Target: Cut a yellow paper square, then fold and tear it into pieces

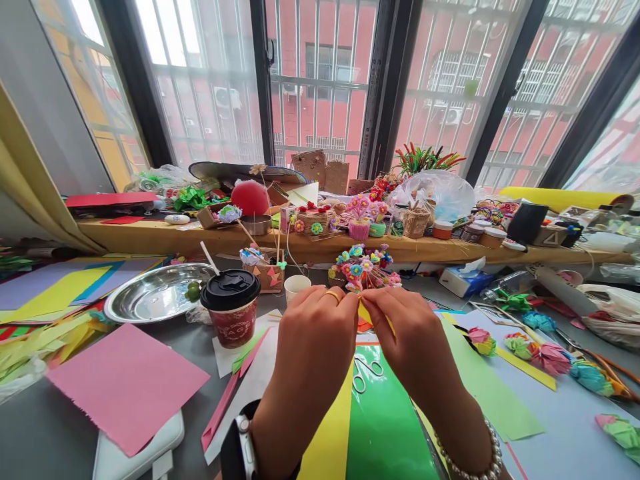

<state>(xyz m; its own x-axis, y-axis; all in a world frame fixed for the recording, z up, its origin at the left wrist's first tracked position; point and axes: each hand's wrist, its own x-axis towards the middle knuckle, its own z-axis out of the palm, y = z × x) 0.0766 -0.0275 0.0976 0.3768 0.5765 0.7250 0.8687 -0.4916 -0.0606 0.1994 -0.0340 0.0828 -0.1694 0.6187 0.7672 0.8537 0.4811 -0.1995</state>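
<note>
My left hand (317, 333) and my right hand (413, 327) meet fingertip to fingertip above the middle of the desk. Both are closed in a pinch. Whatever sits between the fingertips is mostly hidden; a bit of yellow shows there, and I cannot make out what it is. Below them lies a glossy green sheet (390, 427) beside a yellow sheet (327, 440). Small scissors (359, 381) rest on the green sheet, only their handle loops plainly visible. Just beyond the fingers stands a bunch of colourful crafted flowers (357, 263).
A lidded paper cup (231, 317) with a straw stands left of my hands, near a metal plate (135, 300). Pink paper (130, 387) lies over a white device (145, 440). Several folded paper flowers (550, 359) lie right. A cluttered sill (320, 247) runs under the windows.
</note>
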